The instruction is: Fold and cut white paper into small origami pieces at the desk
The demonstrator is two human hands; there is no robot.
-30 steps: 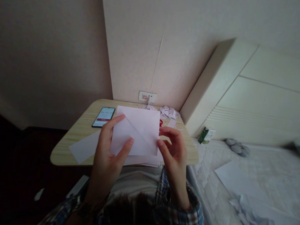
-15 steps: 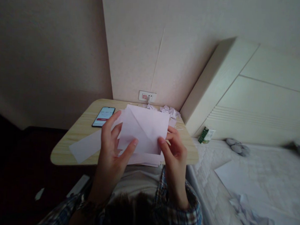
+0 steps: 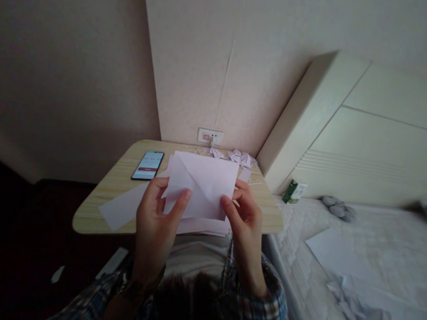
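A square sheet of white paper (image 3: 205, 183) with a diagonal crease is held up over the small table (image 3: 90, 216). My left hand (image 3: 159, 216) grips its left side, thumb on the front face and fingers behind. The lower right edge is pinched by my right hand (image 3: 244, 213), its thumb in front and the other fingers curled behind. Below and behind the held sheet, more white paper (image 3: 203, 226) lies on the table. To the left of it is a loose paper strip (image 3: 121, 207).
A lit phone (image 3: 147, 165) lies at the table's back left. Folded paper pieces (image 3: 240, 158) sit along the back edge below a wall socket (image 3: 210, 136). On the bed (image 3: 294, 243) at right are a green-and-white box (image 3: 294, 192), a grey item (image 3: 338, 209), sheets and crumpled paper (image 3: 362, 308).
The sheet and both hands have shifted slightly left. My left hand's raised fingers have lowered and closed in behind the paper's left edge.
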